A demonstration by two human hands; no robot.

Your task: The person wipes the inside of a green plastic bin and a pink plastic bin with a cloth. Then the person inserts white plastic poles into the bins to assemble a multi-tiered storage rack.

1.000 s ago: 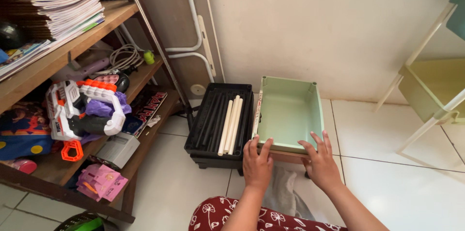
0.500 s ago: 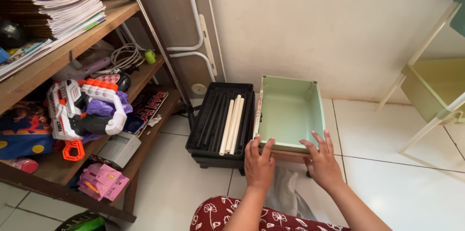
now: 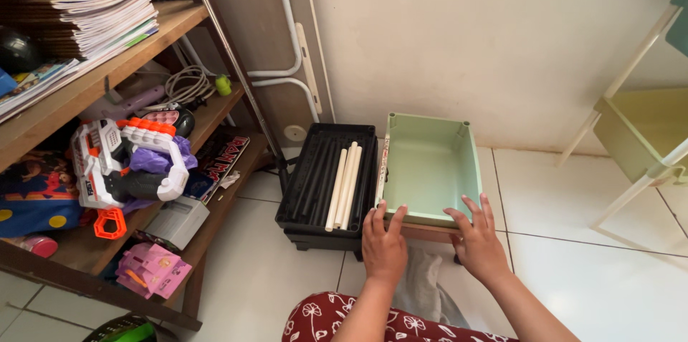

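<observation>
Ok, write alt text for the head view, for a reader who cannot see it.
Two bare hands, left hand and right hand, rest on the near rim of an empty pale green tray on a tiled floor. A black tray holding cream rods sits beside it.

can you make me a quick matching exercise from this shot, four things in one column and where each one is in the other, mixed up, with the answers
1. green tray
2. cream rods
3. toy blaster
4. stack of books

a. top shelf
b. inside the black tray
c. middle shelf, left
d. under both hands, left hand and right hand, on its near rim

Pairs: 1-d, 2-b, 3-c, 4-a
</observation>
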